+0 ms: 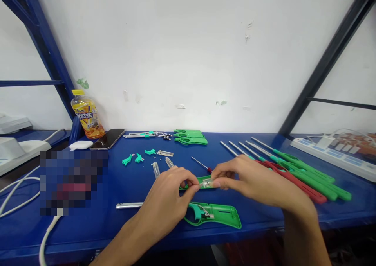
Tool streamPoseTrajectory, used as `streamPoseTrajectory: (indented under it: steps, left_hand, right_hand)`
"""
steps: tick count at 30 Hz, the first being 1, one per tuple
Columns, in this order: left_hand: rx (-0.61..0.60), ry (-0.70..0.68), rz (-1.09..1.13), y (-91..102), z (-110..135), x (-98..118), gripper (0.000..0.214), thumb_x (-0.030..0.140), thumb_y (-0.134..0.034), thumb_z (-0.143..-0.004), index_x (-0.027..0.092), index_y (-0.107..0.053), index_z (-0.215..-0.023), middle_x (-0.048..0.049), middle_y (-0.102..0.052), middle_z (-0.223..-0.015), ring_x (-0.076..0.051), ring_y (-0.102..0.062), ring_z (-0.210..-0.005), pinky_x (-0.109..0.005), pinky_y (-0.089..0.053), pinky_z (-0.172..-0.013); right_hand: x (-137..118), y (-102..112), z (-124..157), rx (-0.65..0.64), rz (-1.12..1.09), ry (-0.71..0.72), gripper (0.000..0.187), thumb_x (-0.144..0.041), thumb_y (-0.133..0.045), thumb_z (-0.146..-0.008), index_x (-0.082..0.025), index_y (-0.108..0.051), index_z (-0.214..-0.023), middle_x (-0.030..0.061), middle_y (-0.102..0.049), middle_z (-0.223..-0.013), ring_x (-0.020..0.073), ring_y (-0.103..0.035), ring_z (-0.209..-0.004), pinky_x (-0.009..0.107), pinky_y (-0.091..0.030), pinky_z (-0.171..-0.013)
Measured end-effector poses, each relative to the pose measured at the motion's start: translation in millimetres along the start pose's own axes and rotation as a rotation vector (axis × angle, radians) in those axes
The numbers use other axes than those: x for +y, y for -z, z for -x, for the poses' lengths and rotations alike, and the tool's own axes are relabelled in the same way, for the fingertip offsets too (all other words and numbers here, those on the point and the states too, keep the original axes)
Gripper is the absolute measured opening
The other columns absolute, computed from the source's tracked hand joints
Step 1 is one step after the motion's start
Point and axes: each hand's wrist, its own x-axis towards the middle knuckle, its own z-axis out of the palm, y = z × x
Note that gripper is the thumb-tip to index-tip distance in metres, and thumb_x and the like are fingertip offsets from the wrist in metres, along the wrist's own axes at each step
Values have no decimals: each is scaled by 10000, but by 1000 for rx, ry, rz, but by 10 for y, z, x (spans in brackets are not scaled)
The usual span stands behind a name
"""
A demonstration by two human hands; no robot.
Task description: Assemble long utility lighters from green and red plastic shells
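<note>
My right hand [235, 176] grips a clear lighter fuel tank [208, 183] between thumb and fingers, above a green handle shell [202, 178]. At the tank's left end, my left hand [179, 186] is pinched; whatever its fingertips hold is too small to make out. In front lies an opened long-nosed lighter: a green handle half [227, 215] with a teal trigger [198, 212] and wires inside, and a silver tube [129, 205] reaching left, partly hidden by my left hand. More clear tanks [155, 169] lie behind my left hand.
Loose teal triggers [127, 159], a screwdriver [202, 164], silver tubes with wires [147, 134] and stacked green shells [190, 141] lie farther back. Red and green lighters [305, 172] fill the right. A phone [108, 139], drink bottle [88, 115] and cable [48, 234] are left.
</note>
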Motion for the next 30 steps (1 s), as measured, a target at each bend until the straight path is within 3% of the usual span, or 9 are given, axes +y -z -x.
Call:
streamPoseTrajectory:
  steps: [8, 15, 22, 30]
  left_hand:
    - [16, -112, -53, -5, 33, 8, 158, 151, -591, -990, 211, -714, -911, -15, -708, -898, -195, -610, -854, -321, -433, -735]
    - [7, -109, -39, -34, 34, 17, 162, 139, -596, -984, 207, -712, -894, -12, -695, -879, -189, -601, -829, -319, -419, -715]
    - [-22, -89, -19, 33, 5, 15, 109, 205, -625, -997, 236, -715, -945, 8, -704, -888, -184, -601, -826, -314, -423, -723]
    - [-1, -121, -22, -42, -1, -30, 101, 190, -638, -997, 236, -702, -935, 3, -706, -894, -191, -613, -854, -308, -434, -731]
  right_hand:
    - [-25, -1, -27, -19, 74, 64, 461, -502, -502, -1090, -225, -781, -849, -3, -723, -678, 163, -629, -646, 285, -392, -655]
    - [-13, -1, -45, -23, 73, 75, 485, -523, -531, -1072, -217, -751, -767, -9, -698, -644, 154, -597, -605, 285, -356, -610]
    - [13, -2, -18, -2, 12, 7, 415, -479, -535, -1081, -225, -773, -855, -17, -747, -715, 158, -668, -674, 272, -402, -670]
    - [-7, -16, -40, -18, -2, 26, 523, -483, -492, -1096, -206, -670, -689, -18, -700, -650, 150, -645, -649, 281, -414, -711]
